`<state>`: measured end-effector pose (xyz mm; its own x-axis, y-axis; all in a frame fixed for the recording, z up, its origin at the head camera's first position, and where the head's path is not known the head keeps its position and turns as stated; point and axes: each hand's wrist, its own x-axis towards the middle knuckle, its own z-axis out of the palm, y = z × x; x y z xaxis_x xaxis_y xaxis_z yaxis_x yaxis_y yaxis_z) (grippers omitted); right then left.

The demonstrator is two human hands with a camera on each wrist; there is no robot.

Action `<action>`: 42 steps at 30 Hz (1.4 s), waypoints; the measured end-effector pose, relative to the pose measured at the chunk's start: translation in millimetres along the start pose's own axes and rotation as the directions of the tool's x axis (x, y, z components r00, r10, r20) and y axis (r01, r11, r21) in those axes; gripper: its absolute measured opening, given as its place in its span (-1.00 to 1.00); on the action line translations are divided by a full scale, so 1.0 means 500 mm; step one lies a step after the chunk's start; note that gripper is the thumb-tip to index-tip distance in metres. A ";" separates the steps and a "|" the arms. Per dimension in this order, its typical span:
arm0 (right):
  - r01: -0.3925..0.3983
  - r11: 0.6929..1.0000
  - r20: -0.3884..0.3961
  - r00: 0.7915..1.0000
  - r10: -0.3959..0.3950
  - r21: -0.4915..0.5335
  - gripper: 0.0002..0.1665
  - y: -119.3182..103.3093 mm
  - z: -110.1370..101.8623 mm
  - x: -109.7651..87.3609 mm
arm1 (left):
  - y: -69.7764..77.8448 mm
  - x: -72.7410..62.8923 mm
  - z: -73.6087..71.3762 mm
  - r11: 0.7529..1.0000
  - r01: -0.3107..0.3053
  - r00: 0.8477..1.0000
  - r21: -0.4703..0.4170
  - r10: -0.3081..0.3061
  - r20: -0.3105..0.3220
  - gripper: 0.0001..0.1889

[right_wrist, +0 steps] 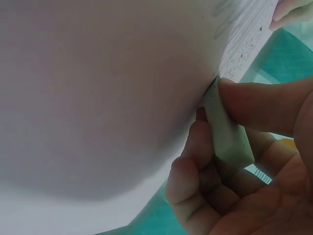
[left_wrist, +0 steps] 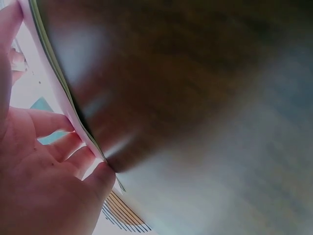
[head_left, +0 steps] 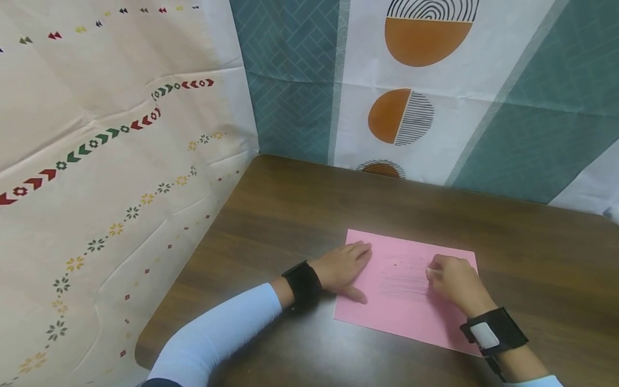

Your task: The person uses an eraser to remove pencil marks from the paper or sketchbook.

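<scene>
A pink sheet of paper (head_left: pixel 372 312) lies on the table, with rows of faint pencil lines (head_left: pixel 403 287) and small dark crumbs across its middle. My left hand (head_left: pixel 342 269) rests on its left edge, fingers extended and thumb spread apart. Seen from the left wrist, that edge shows thin layers under the pink paper (left_wrist: pixel 61 93), beside the fingertips. My right hand (head_left: pixel 454 282) pinches a white block eraser (right_wrist: pixel 227 132) between thumb and curled fingers. The eraser's darkened end meets the paper at the right end of the pencil lines.
The brown wooden table (head_left: pixel 290 209) has rounded corners. Behind it hangs a teal and white curtain (head_left: pixel 295 80) with orange half circles. A cream patterned cloth (head_left: pixel 121 161) hangs along the left side. Each wrist wears a black strap (head_left: pixel 302 282).
</scene>
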<state>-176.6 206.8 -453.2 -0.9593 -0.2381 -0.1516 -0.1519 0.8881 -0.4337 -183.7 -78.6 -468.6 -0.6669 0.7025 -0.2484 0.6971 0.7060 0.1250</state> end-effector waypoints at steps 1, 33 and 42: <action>0.003 1.000 -0.002 1.000 -0.003 -0.002 -0.81 0.001 0.000 0.000 | 0.000 0.001 0.000 1.000 0.000 1.000 0.001 0.000 0.000 0.15; 0.024 1.000 -0.007 1.000 -0.025 -0.013 -0.77 -0.001 0.001 0.000 | -0.002 0.004 0.003 1.000 0.008 1.000 0.014 -0.008 0.009 0.15; 0.158 0.986 -0.053 0.986 -0.160 -0.046 -0.85 -0.043 -0.003 0.006 | 0.002 -0.002 -0.004 1.000 -0.001 1.000 0.028 0.001 0.001 0.13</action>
<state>-176.4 187.6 -443.2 -0.9340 -0.3557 -0.0326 -0.3119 0.8567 -0.4108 -183.0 -78.3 -466.2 -0.6660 0.7031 -0.2492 0.7047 0.7026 0.0987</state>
